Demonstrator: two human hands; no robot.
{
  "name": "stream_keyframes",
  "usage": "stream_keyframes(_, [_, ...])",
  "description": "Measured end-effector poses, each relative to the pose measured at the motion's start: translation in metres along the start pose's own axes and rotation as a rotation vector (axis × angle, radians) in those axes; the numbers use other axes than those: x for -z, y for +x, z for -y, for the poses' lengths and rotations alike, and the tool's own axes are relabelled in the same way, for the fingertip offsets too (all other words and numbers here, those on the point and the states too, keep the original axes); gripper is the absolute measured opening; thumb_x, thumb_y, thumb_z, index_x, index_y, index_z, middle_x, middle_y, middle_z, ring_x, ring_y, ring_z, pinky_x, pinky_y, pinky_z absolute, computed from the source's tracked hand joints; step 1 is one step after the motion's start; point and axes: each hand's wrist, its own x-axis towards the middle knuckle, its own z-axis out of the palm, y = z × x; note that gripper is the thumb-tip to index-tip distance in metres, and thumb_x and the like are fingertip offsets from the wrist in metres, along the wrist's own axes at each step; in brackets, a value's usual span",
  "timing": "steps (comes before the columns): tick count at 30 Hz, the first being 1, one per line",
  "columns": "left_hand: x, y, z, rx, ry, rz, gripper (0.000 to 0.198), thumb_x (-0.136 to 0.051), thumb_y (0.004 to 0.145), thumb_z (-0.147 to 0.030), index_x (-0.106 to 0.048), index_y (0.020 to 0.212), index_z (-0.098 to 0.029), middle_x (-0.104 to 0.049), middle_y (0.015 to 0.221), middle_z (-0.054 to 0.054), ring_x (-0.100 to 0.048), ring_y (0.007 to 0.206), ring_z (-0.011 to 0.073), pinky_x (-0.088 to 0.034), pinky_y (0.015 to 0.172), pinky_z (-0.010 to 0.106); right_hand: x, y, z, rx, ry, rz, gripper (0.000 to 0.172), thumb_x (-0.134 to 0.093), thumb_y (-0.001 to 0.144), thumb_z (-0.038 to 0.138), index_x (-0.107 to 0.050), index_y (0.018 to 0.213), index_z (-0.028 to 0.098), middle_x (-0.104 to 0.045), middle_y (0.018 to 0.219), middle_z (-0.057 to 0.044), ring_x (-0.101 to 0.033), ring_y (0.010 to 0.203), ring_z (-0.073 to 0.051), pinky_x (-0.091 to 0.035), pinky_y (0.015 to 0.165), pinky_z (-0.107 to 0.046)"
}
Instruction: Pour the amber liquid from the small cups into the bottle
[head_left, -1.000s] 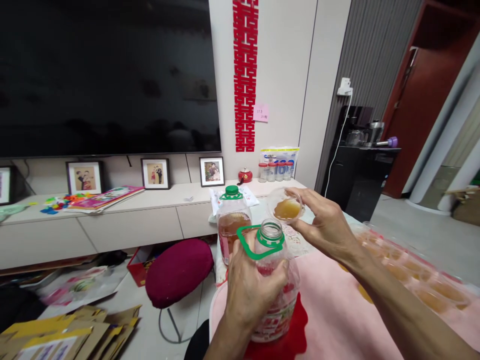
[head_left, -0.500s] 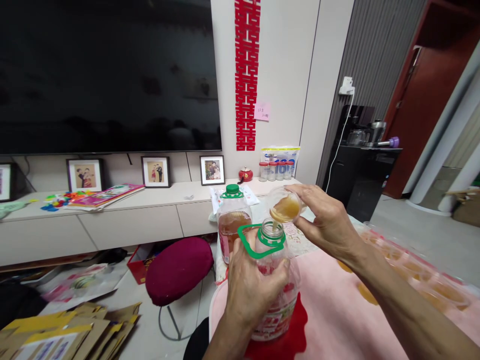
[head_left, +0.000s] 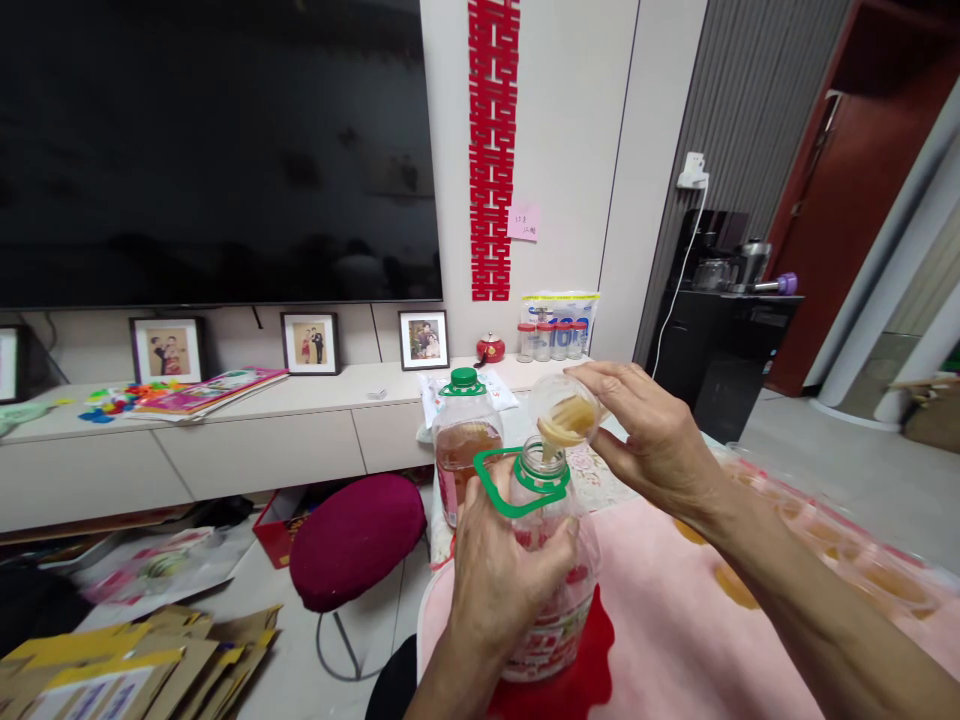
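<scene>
My left hand [head_left: 499, 570] is wrapped round a clear plastic bottle [head_left: 551, 635] with a green ring handle [head_left: 499, 490] at its open neck. In my right hand [head_left: 652, 430] is a clear plastic cup [head_left: 547, 395], tilted over the bottle's mouth. Amber liquid with pale slices [head_left: 568, 418] lies in the cup, and a stream runs from its rim into the neck. Under the bottle is a red mat [head_left: 596, 660] on a pink cloth [head_left: 645, 620]. Behind it stands a second bottle [head_left: 469, 445], green-capped and part full of amber liquid.
Several cups of amber liquid [head_left: 832, 545] stand at the right. A maroon stool [head_left: 360, 540] and cardboard pieces [head_left: 150, 665] are at the left. Framed photos [head_left: 311, 345] and lidded jars [head_left: 551, 342] line the cabinet [head_left: 262, 440] under a television [head_left: 210, 150].
The cup in my right hand has tipped further and moved slightly left. Less liquid shows in it, and the pale slices show more. My left hand holds the bottle in the same place.
</scene>
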Motion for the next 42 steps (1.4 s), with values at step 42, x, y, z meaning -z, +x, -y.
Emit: stream_keyframes(42, [0.001,0.001,0.002,-0.049,0.015,0.025,0.048,-0.067,0.077,-0.030,-0.064,0.125,-0.026,-0.067,0.129,0.005,-0.059,0.125,0.0292,-0.046,0.110,0.052,0.013,0.023,0.025,0.257,-0.233,0.024,0.029,-0.042,0.114,-0.001,-0.062,0.134,-0.003,-0.053,0.141,-0.022,-0.048,0.136,-0.036,-0.050,0.116,-0.055])
